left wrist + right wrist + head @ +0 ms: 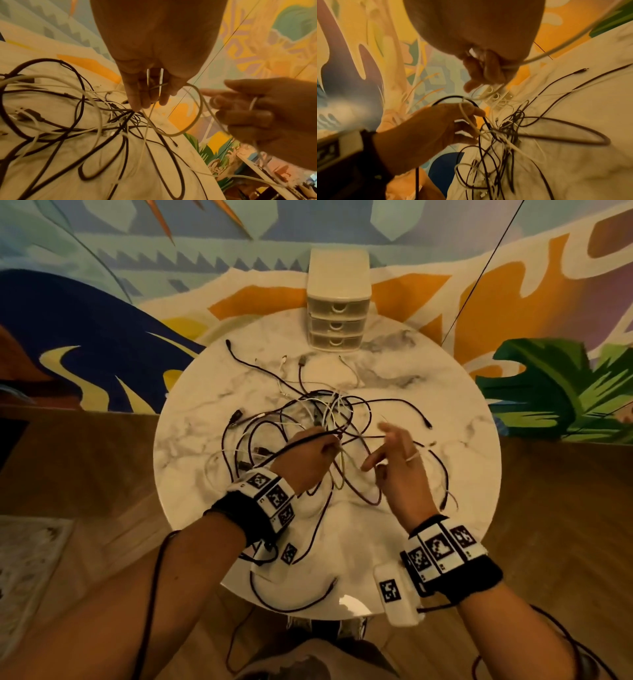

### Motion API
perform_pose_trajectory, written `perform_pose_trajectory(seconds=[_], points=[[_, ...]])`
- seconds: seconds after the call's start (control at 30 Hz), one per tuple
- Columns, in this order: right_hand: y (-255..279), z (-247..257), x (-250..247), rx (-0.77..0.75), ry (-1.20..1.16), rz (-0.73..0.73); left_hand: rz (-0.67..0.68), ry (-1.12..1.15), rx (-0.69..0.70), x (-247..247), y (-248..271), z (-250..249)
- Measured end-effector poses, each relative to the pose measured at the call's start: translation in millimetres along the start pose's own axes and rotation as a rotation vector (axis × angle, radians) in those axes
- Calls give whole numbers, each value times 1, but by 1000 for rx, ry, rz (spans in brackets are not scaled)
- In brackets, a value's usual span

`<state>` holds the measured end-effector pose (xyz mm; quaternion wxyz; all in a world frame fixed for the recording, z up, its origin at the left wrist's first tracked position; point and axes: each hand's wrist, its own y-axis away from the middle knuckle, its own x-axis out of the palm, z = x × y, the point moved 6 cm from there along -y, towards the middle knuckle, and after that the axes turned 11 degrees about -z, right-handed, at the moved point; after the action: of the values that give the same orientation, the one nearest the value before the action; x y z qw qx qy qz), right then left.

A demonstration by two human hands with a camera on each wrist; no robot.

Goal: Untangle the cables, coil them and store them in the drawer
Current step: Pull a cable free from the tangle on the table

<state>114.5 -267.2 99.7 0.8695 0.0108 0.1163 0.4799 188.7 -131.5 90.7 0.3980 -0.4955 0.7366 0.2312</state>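
Note:
A tangle of dark and white cables (329, 412) lies on the middle of a round marble table (438, 364). My left hand (329, 445) is over the tangle, its fingers curled round strands of a white cable (171, 135); a dark cable lies across its back. My right hand (380, 453) is just to the right, with the same white cable (412, 455) looped round a finger and pinched in its curled fingers (484, 73). A loop of white cable hangs between the two hands. A cream three-drawer unit (337, 302) stands at the table's far edge, all drawers closed.
Loose cable ends spread toward the drawer unit and to the right (428, 424). One dark cable (294, 604) curls near the front edge of the table. Wooden floor surrounds the table. A painted wall is behind, with a thin dark cord (479, 275) slanting down at the right.

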Motion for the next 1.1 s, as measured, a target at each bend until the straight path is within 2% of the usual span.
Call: perform_pose_trajectory(seconds=[0.07,0.1,0.17,0.23,0.37,0.43,0.57,0.63,0.73,0.77,0.87,0.93,1.03,1.1], points=[[-3,12,-14,-53,-76,-97,-11,-18,-20,-2,-3,-2],[-2,19,-16,-72,-88,-76,-29,-11,-15,-5,-6,-5],[7,28,-6,-69,54,60,-52,-20,49,-9,-12,-19],[10,21,6,-27,246,170,-38,-41,124,-8,-12,-33],[-12,-12,11,156,370,181,12,114,185,7,3,-45],[-19,-14,10,110,419,189,51,187,133,18,10,-41],[-23,-11,4,-70,636,176,196,204,-184,53,15,-2],[-22,-11,3,-88,623,177,273,109,-195,67,9,15],[-21,1,-5,-67,432,82,323,55,-162,70,-22,36],[-23,11,-12,-67,349,36,289,47,-148,63,-37,41],[-33,39,-33,-114,178,-56,68,82,-141,29,-74,51],[-38,43,-38,-132,164,-69,22,90,-90,22,-79,49],[-33,29,-31,-77,191,-4,250,-63,-15,50,-60,49],[-32,22,-26,-38,171,24,248,-48,-15,60,-48,47]])
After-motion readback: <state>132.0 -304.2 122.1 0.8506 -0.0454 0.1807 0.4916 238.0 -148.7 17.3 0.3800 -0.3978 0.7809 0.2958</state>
